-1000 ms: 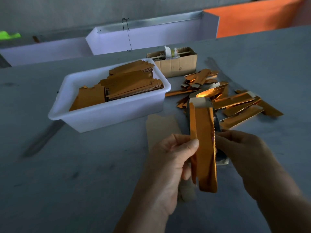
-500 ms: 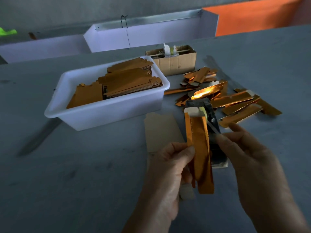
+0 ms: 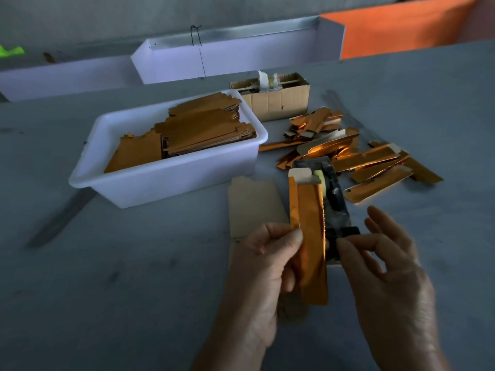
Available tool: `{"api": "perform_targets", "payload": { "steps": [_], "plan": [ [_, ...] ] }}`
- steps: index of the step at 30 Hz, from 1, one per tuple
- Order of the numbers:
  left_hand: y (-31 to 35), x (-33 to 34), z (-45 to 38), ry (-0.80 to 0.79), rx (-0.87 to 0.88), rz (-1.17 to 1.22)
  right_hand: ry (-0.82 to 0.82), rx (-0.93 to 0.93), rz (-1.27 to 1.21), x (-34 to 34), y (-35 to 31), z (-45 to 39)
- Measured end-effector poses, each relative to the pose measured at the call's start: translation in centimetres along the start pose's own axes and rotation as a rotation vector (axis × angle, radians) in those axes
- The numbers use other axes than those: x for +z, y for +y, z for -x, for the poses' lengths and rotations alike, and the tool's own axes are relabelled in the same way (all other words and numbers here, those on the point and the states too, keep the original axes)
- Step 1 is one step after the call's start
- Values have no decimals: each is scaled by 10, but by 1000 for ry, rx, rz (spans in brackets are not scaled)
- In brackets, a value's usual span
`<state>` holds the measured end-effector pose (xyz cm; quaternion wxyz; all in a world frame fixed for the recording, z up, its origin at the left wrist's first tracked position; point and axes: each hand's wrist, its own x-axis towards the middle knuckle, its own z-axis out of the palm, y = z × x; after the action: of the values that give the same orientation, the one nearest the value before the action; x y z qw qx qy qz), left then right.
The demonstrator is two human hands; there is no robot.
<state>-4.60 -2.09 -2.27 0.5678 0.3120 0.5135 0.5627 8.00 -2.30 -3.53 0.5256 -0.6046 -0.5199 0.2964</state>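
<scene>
The right hand [image 3: 385,266] has left the gold foil carton [image 3: 310,236], held upright over the tabletop [image 3: 134,263] in the left hand's [image 3: 265,266] curled grip, and now pinches a tape end [image 3: 339,236] at the tape dispenser [image 3: 334,194], likely to seal the seam.

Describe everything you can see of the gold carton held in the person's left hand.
The gold carton is a long, narrow sleeve of shiny orange-gold foil card. Its top flap stands open, showing plain pale card, and its right edge looks saw-toothed. It is held nearly upright above the table, before a tape dispenser. The left hand pinches it at mid-length, thumb in front. The right hand nears its right edge; contact is unclear.
</scene>
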Motion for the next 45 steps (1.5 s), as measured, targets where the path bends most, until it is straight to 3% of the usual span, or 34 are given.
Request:
{"api": "perform_targets", "payload": {
  "steps": [3, 7, 13, 20, 26, 32, 35, 39, 45],
  "plan": [
    [6, 1, -1, -69, 79, -42, 13, -12, -13, 3, 4, 1],
    [13, 4, -6, -164, 18, -181, 5, -13, -9, 5, 7, 1],
    [17, 13, -1, -70, 208, -343, 24, -20, 12, 5, 4, -1],
    [22, 12, 1, -184, 107, -427, 1, -57, 64, 4, 6, -3],
    [26, 16, -2, -146, 118, -465, -54, -147, 238, -3, 6, -10],
    [28, 20, -3, -136, 2, -220, -31, -128, 60, -31, 11, -20],
    [31, 17, 0, -122, 5, -182, -183, -129, -78, -49, 0, -30],
    [36, 11, 3, -117, -10, -171, -482, -283, -66, -44, -29, -33],
    [38, 6, 7, -138, -8, -170, -555, -340, -17, -28, -48, -31]
  ]
}}
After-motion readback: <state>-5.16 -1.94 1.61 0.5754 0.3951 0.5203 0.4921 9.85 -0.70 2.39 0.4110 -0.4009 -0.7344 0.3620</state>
